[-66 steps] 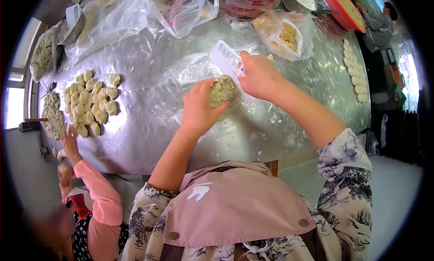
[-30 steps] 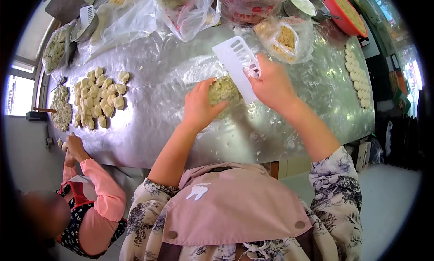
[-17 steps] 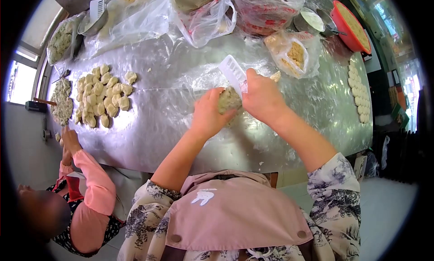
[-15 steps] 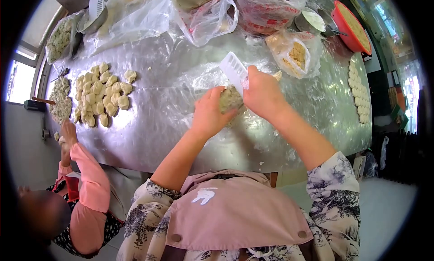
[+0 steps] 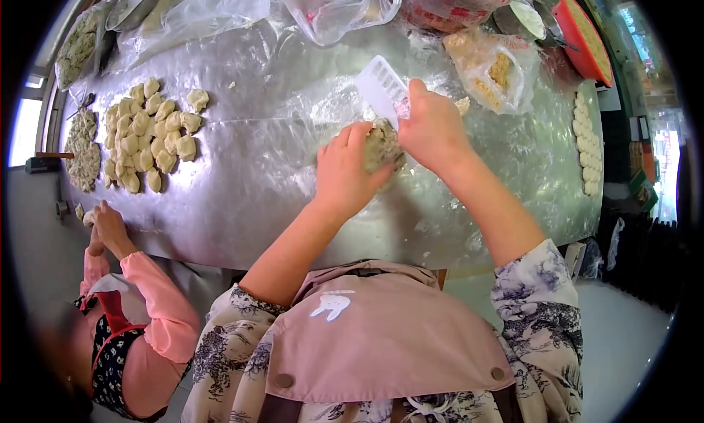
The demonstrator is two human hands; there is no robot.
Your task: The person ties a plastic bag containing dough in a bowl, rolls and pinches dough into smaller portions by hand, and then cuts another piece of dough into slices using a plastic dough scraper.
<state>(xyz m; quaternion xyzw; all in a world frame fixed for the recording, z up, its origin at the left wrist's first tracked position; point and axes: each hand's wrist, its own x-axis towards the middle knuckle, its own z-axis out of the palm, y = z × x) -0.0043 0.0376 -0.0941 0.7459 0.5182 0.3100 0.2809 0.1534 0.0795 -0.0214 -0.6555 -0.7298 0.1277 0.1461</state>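
My left hand (image 5: 345, 166) curves round the left side of a grey-green speckled lump (image 5: 381, 146), fingers pressed against it over the metal table. Gripped in my right hand (image 5: 436, 133) is a white plastic scraper (image 5: 380, 86) with slots along its far end. It tilts up and to the left, its lower edge close to the lump's top right. Whether the two touch is hidden by my right fingers. A small pale scrap of dough (image 5: 462, 105) lies just beyond my right hand.
Pale dough pieces (image 5: 147, 133) cover the left of the metal table (image 5: 257, 174), beside a speckled mass (image 5: 82, 150). A co-worker's hands (image 5: 110, 229) hold dough there. Plastic bags (image 5: 499, 67) and a red basin (image 5: 584, 38) line the back; rows of white pieces (image 5: 587, 144) sit right.
My view has shifted slightly. Both my hands stay at the lump, the scraper still in my right. The co-worker's hands have moved off the speckled mass toward the table edge.
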